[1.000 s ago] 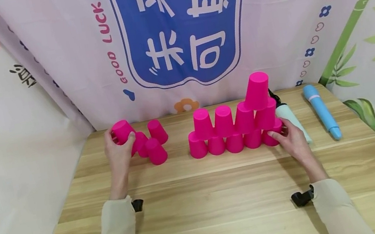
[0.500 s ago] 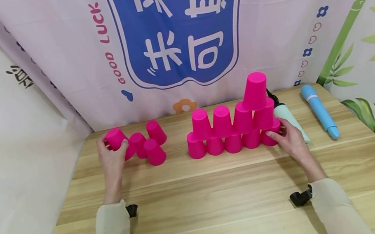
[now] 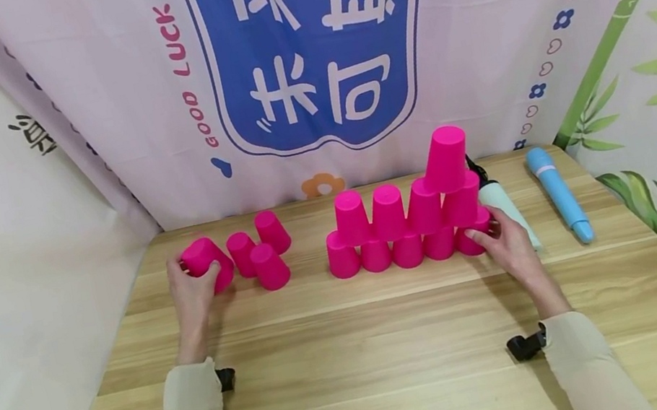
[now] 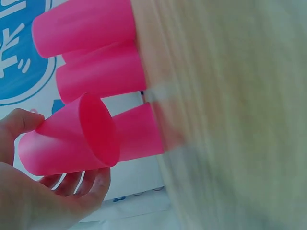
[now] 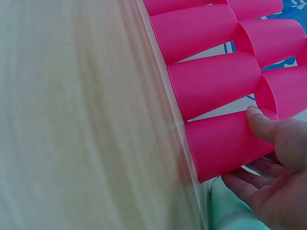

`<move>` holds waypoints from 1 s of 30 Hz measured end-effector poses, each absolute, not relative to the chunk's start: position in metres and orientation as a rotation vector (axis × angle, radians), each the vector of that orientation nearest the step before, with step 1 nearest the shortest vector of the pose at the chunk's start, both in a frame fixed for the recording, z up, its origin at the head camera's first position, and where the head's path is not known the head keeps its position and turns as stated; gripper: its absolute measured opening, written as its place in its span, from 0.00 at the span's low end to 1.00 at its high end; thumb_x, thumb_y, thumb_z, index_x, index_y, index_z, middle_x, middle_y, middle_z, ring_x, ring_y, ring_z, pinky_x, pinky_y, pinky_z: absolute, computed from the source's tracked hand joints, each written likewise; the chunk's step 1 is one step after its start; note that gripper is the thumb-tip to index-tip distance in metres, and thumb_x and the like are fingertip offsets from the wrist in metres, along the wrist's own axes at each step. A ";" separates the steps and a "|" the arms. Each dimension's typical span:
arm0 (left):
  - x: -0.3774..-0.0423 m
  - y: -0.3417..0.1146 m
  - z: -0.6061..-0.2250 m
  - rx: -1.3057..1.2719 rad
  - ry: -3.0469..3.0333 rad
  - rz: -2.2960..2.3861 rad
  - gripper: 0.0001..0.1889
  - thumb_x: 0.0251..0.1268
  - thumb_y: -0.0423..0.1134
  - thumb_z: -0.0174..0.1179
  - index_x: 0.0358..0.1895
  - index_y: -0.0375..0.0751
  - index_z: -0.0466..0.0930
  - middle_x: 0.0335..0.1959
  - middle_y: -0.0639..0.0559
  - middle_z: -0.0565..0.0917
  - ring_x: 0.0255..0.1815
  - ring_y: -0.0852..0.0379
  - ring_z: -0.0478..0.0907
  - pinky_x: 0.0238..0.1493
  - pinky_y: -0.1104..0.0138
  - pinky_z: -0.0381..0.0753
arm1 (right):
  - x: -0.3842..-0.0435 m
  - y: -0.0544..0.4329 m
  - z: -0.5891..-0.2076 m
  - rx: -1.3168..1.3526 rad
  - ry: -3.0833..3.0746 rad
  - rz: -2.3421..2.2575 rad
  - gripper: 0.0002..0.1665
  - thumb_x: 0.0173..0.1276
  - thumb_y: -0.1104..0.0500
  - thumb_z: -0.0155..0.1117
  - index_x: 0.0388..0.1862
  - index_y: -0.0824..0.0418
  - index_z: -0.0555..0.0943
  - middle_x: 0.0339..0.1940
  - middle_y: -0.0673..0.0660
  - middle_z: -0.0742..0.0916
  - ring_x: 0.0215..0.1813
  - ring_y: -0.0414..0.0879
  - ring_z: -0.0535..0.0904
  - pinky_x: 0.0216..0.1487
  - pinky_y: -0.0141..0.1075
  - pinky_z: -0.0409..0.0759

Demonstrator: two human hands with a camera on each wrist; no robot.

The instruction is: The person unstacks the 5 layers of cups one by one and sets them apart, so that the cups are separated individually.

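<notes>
In the head view my left hand (image 3: 190,291) holds a pink cup (image 3: 199,257) at the left, thumb on one side and fingers on the other. The left wrist view shows this cup tilted, its open mouth visible, partly hiding a standing pink cup (image 4: 141,134). Just to its right stand three upside-down pink cups (image 3: 270,266). My right hand (image 3: 513,247) grips the end cup (image 3: 472,240) of a pink cup stack, thumb in front and fingers round its outer side. Above that bottom row sits a second row (image 3: 388,213), with one cup (image 3: 447,158) on top at the right.
A mint-green cylinder (image 3: 516,212) with a black strap lies behind my right hand. Farther right is a light blue microphone-shaped object (image 3: 560,193). A printed cloth (image 3: 155,118) hangs along the table's (image 3: 366,345) back edge.
My left hand has moved left and nearer to me, bringing the held cup down and away from the three cups. My right hand stays at the end cup; the stack is unchanged.
</notes>
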State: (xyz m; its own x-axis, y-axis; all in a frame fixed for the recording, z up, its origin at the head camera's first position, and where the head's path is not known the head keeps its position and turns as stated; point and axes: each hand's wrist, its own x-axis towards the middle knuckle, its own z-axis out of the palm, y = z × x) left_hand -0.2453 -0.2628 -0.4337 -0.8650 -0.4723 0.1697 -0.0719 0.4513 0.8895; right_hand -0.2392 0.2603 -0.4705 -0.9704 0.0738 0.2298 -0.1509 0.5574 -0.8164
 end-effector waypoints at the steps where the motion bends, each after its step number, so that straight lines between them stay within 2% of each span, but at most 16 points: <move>1: -0.245 -0.264 -0.435 0.462 -2.324 -1.387 0.33 0.60 0.36 0.60 0.67 0.33 0.58 0.60 0.36 0.69 0.58 0.44 0.70 0.57 0.54 0.72 | -0.239 0.260 -0.470 0.064 -2.557 1.369 0.37 0.68 0.55 0.64 0.69 0.69 0.63 0.60 0.71 0.75 0.58 0.66 0.74 0.58 0.55 0.74; 7: -0.247 -0.268 -0.440 0.473 -2.421 -1.348 0.33 0.60 0.34 0.59 0.66 0.28 0.56 0.60 0.31 0.69 0.59 0.38 0.70 0.61 0.50 0.70 | -0.239 0.260 -0.469 0.053 -2.562 1.363 0.37 0.68 0.54 0.64 0.70 0.68 0.63 0.60 0.71 0.76 0.58 0.66 0.74 0.58 0.55 0.74; 15: -0.251 -0.272 -0.445 0.435 -2.560 -1.279 0.35 0.58 0.33 0.60 0.65 0.24 0.54 0.59 0.27 0.68 0.59 0.34 0.69 0.61 0.46 0.70 | -0.239 0.261 -0.470 0.058 -2.560 1.392 0.37 0.68 0.54 0.63 0.70 0.69 0.63 0.60 0.71 0.75 0.59 0.66 0.74 0.59 0.55 0.74; 24: -0.254 -0.272 -0.444 0.359 -2.619 -1.269 0.34 0.57 0.29 0.59 0.64 0.21 0.53 0.59 0.24 0.67 0.60 0.32 0.68 0.62 0.46 0.68 | -0.239 0.261 -0.471 0.063 -2.559 1.364 0.37 0.68 0.54 0.63 0.70 0.68 0.63 0.60 0.70 0.76 0.58 0.66 0.75 0.58 0.54 0.74; 30: -0.244 -0.273 -0.440 0.338 -2.666 -1.327 0.37 0.60 0.29 0.60 0.67 0.22 0.48 0.63 0.24 0.62 0.63 0.31 0.64 0.64 0.46 0.66 | -0.239 0.259 -0.471 0.069 -2.553 1.377 0.37 0.68 0.54 0.64 0.70 0.68 0.63 0.60 0.71 0.76 0.58 0.66 0.74 0.58 0.55 0.75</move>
State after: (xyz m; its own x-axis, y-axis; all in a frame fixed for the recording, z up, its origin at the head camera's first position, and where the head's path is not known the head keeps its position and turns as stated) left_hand -0.2439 -0.2734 -0.4400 -0.9642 -0.2635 0.0287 -0.1360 0.5847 0.7998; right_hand -0.2394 0.2594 -0.4705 -0.9702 0.0712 0.2315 -0.1543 0.5552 -0.8173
